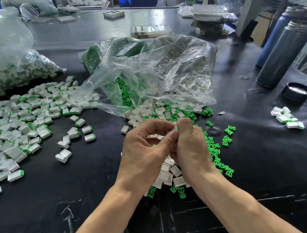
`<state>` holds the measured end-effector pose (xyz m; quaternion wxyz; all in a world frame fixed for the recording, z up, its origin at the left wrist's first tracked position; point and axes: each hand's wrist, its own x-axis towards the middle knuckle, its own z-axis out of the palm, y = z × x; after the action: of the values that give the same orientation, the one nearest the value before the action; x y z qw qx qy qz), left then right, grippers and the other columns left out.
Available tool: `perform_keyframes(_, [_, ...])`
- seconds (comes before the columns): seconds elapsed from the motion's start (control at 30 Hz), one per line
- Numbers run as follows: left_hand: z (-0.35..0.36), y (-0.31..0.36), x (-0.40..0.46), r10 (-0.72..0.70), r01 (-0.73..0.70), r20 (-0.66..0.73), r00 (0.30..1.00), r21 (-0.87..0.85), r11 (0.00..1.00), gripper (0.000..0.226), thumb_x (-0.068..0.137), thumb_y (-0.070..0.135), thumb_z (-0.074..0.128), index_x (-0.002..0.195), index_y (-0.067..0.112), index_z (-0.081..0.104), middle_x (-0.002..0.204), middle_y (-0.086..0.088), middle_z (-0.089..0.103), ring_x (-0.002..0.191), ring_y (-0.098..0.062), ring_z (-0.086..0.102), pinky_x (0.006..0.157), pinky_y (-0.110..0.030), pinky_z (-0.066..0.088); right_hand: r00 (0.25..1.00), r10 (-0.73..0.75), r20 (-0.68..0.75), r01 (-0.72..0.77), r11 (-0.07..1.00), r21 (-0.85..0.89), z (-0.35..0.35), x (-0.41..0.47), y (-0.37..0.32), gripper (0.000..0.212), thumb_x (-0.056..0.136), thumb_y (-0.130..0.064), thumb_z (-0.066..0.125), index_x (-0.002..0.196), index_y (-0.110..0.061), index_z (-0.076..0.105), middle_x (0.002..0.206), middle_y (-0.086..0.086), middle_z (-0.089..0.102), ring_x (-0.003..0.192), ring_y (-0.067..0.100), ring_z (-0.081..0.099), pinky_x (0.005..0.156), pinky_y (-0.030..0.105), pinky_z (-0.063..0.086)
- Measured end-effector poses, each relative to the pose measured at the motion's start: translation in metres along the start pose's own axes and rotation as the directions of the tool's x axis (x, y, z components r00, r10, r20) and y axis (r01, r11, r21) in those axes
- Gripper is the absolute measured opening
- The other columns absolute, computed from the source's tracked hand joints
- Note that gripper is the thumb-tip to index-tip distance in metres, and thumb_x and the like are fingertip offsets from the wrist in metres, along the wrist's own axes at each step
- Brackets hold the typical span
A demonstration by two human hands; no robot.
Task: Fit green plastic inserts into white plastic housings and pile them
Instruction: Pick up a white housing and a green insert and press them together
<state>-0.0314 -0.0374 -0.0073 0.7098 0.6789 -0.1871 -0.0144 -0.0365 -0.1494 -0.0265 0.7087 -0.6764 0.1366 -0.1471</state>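
White housing [174, 129] w/ green insert pinched at center; finished pile [10, 125] left, loose inserts [214, 149] right.

Illumination is bright and even, from overhead. The black bench [255, 161] shows broad pale reflections at its far side and a glare patch on the right. The clear plastic bag [154, 72] carries scattered specular highlights. Shadows under the hands are soft and short. Focus is sharp at centre; the upper background is soft. Wide-angle distortion bends the metal flasks [286, 50] and frame uprights at the right edge.
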Motion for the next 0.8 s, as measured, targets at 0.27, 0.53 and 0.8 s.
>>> perform_keyframes(0.27, [-0.001,0.002,-0.002,-0.002,0.002,0.001,1.000,-0.025,1.000,0.014,0.082,0.023,0.078,0.093,0.015,0.078,0.097,-0.004,0.078,0.088,-0.030,0.076,0.084,-0.055,0.061,1.000,0.001,-0.012,-0.001,1.000,0.004,0.002,-0.002,-0.005,0.056,0.077,-0.062,0.035,0.076,-0.028,0.080,0.070,0.005,0.075,0.077,0.031,0.075,0.072,0.053,0.059])
perform_keyframes(0.53, [-0.001,0.003,-0.002,-0.005,0.005,-0.001,1.000,-0.010,1.000,0.013,0.084,0.020,0.079,0.095,0.013,0.077,0.097,-0.004,0.077,0.087,-0.028,0.076,0.082,-0.051,0.063,1.000,-0.024,0.000,0.024,1.000,0.006,0.001,-0.005,-0.005,0.053,0.092,-0.047,0.033,0.064,-0.036,0.077,0.051,-0.012,0.062,0.054,0.006,0.067,0.053,0.030,0.052])
perform_keyframes(0.8, [-0.007,0.004,0.000,-0.012,0.014,-0.049,0.999,0.041,0.999,0.009,0.087,0.019,0.081,0.095,0.020,0.076,0.093,0.001,0.078,0.084,-0.020,0.076,0.078,-0.034,0.062,0.999,-0.030,0.041,0.033,0.995,-0.095,-0.009,-0.005,-0.008,0.068,0.097,-0.069,0.033,0.060,-0.024,0.069,0.049,-0.009,0.050,0.046,0.008,0.045,0.050,0.027,0.038])
